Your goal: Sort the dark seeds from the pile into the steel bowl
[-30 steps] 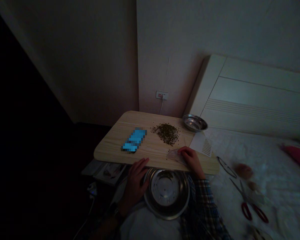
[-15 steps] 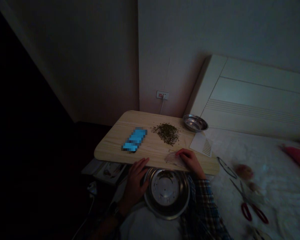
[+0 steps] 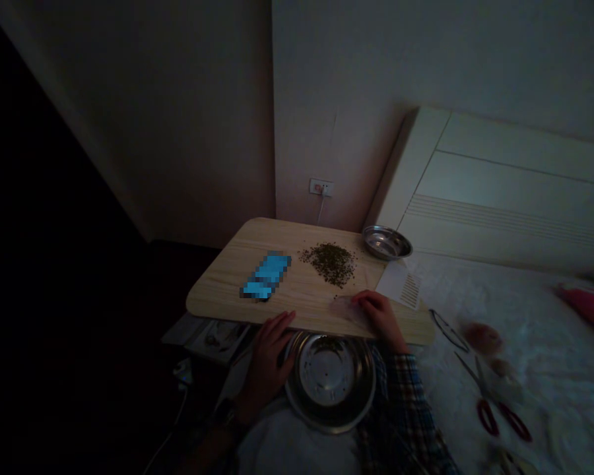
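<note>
The scene is backed by a pale wall; at the right, a headboard is met by a bed covered in white. A pale wooden table is set in the middle, its near edge hiding the far rim of the large steel bowl. On the bed, red-handled scissors are laid with blades parted, near a dark looped item. At the table's far right corner a small steel bowl is placed, with a white slotted sheet just on its near side. A blue-lit item (blurred into blocks) is seen on the left of the table, and dark green granules are heaped right of it.

The large steel bowl is held low at the near edge, shiny, with dark specks inside. Its left rim is touched by the left hand, fingers extended and loosely parted, nothing gripped. On the table's near right, a thin translucent piece is pinched between closed fingertips of the right hand, by which it is partly covered.
</note>
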### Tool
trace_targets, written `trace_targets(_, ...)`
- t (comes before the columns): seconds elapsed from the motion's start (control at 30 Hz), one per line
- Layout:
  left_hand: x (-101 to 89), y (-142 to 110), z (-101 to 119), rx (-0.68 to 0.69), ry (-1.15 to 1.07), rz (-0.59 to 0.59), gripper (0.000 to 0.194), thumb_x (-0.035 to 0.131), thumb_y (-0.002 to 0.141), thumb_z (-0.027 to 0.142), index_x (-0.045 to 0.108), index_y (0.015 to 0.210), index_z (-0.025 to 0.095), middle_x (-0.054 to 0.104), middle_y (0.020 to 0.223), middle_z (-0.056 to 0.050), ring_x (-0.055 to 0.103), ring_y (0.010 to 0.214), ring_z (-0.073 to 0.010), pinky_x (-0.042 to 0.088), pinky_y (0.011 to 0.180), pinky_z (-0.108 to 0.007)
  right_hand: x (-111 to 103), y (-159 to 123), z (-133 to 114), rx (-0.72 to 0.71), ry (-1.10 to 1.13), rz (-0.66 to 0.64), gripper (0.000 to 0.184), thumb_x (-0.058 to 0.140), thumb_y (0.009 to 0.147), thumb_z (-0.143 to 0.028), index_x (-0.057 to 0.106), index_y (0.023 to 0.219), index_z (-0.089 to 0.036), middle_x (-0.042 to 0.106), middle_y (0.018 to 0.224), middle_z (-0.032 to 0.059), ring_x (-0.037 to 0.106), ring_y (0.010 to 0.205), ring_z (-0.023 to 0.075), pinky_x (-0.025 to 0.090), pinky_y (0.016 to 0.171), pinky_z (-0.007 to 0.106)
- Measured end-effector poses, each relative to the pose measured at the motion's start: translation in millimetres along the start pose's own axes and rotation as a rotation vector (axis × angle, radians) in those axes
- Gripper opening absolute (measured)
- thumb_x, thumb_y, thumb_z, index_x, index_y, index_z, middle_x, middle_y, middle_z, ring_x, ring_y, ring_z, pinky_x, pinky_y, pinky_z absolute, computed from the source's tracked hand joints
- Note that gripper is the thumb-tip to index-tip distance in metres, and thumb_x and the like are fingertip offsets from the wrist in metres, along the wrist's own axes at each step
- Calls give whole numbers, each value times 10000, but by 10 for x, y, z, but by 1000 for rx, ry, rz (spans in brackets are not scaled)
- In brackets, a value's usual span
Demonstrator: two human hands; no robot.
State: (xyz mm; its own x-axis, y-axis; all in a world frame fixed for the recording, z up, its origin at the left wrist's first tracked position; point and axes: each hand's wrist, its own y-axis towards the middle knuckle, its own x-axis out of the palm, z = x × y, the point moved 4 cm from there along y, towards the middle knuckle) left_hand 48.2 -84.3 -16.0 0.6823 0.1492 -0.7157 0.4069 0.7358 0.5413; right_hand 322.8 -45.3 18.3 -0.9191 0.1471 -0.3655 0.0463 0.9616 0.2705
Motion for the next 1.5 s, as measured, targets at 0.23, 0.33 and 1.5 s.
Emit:
trace_targets(0.23,2,-3,3,-5,-3,21,215,482,821,115,598,975,209,440,1430,-54,341,1349,-255,272,1119,-531,-72,3,103,11,-29,177,201,468,807,-246,657,832,-184,660,784,29,573,781,198,421,739,287)
trace_targets(0.33,10,-7,-4,-6,-10,21,233,488,808,107,597,986,211,442,1428,-55,343,1347,-256,265,1121,-534,-74,12,99,13,-35,201,212,458,805,-255,656,828,-183,666,785,34,578,778,202,423,738,292)
trace_targets(1.5,18,-15,-19,-8,-3,-6,255,483,809,118,593,1021,209,418,1447,-51,321,1361,-252,253,1126,-519,-11,15,26,-11,-54,53,211,482,793,-222,677,866,-186,680,832,34,588,805,195,434,734,287)
